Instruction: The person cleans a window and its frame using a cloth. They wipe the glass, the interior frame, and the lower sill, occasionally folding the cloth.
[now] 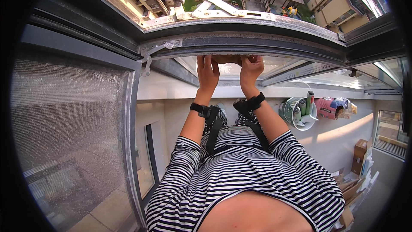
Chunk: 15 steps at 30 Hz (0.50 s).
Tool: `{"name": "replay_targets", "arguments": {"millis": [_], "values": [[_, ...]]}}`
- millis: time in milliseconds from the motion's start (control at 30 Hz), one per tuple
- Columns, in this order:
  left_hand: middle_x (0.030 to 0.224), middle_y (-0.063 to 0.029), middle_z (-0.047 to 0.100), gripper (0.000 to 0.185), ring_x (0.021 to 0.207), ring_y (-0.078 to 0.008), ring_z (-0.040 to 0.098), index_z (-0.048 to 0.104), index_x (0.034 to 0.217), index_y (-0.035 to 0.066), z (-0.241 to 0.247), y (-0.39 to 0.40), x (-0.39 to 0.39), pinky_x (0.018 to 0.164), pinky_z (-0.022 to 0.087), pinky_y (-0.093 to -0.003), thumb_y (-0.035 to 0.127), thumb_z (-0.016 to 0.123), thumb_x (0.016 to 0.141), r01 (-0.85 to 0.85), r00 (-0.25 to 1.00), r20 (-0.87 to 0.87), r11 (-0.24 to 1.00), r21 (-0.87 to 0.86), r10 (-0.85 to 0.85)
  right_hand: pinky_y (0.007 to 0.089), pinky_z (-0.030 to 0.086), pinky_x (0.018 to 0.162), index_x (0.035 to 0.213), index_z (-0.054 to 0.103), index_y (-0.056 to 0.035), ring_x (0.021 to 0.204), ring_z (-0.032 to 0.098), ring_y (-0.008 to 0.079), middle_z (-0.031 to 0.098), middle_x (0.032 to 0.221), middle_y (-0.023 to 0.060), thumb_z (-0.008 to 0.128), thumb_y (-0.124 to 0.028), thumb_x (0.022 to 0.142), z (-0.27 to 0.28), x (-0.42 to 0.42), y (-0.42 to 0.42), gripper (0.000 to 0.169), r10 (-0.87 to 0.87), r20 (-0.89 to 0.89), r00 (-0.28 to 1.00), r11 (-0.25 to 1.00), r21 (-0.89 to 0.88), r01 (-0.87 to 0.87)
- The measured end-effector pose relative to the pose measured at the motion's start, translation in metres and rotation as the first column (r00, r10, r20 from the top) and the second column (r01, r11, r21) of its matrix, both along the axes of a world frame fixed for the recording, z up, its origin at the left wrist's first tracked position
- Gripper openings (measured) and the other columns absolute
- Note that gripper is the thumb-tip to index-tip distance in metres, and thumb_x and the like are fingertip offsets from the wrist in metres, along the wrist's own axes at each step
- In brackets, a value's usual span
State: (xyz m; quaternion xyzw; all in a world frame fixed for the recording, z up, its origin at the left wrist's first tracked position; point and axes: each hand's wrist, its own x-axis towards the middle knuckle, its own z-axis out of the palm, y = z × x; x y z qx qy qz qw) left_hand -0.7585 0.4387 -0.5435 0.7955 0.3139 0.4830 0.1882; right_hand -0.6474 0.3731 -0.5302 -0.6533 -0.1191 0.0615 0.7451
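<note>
My left hand [207, 71] is raised to the underside of the dark window frame [244, 42], its fingertips partly hidden by the frame's lower edge. Level with it, my right hand [252, 67] reaches to the same edge with bent fingers. Between the two hands a brownish strip or piece [227, 59] shows just under the frame; what it is cannot be told. The fingers of both hands touch or lie close to its ends. Whether either hand grips it is hidden. A metal friction hinge [219, 3] lies on the outer sill above the hands.
At the left stands an open screen panel [70, 129] with a small metal latch arm [157, 49] near its top corner. A bucket of sealant tubes [302, 125] and a pink bag [328, 108] stand on the floor at right, with cardboard boxes [359, 158] farther back. Buildings show outside, far below.
</note>
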Motion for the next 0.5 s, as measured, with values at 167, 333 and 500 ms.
{"name": "replay_targets", "arguments": {"millis": [167,333,500], "values": [[0.119,-0.0244,0.045,0.027,0.108,-0.0438,0.046,0.049,0.111,0.0,-0.009,0.032,-0.061,0.09,0.04,-0.0459,0.001,0.048,0.085,-0.272,0.962,-0.023,0.961,-0.052,0.271,0.0278,0.049,0.061,0.08,0.061,0.0025,0.063,0.062,0.0158,0.066,0.07,0.0115,0.067,-0.002,0.069,0.0,-0.072,0.048,0.014,0.132,0.035,0.991,0.987,-0.1,-0.128],[0.119,-0.0222,0.048,0.033,0.111,-0.0403,0.048,0.05,0.115,0.001,-0.033,0.036,-0.092,0.093,0.04,-0.0449,0.0,0.051,0.082,-0.324,0.941,-0.16,0.932,-0.16,0.3,0.0332,0.05,0.064,0.081,0.057,0.0006,0.068,0.065,0.0248,0.065,0.073,0.0136,0.067,-0.001,0.068,-0.03,-0.099,0.076,0.017,0.324,0.072,0.943,0.932,-0.197,-0.305],[0.105,-0.0112,0.059,0.017,0.098,-0.0319,0.059,0.058,0.094,0.003,-0.029,0.008,-0.104,0.082,0.047,-0.0391,-0.002,0.06,0.078,-0.304,0.949,-0.148,0.93,-0.206,0.277,0.0294,0.051,0.067,0.079,0.056,0.0004,0.069,0.062,0.0173,0.063,0.074,0.0108,0.073,-0.003,0.067,-0.057,-0.05,0.024,0.022,0.574,0.038,0.818,0.78,-0.328,-0.532]]}}
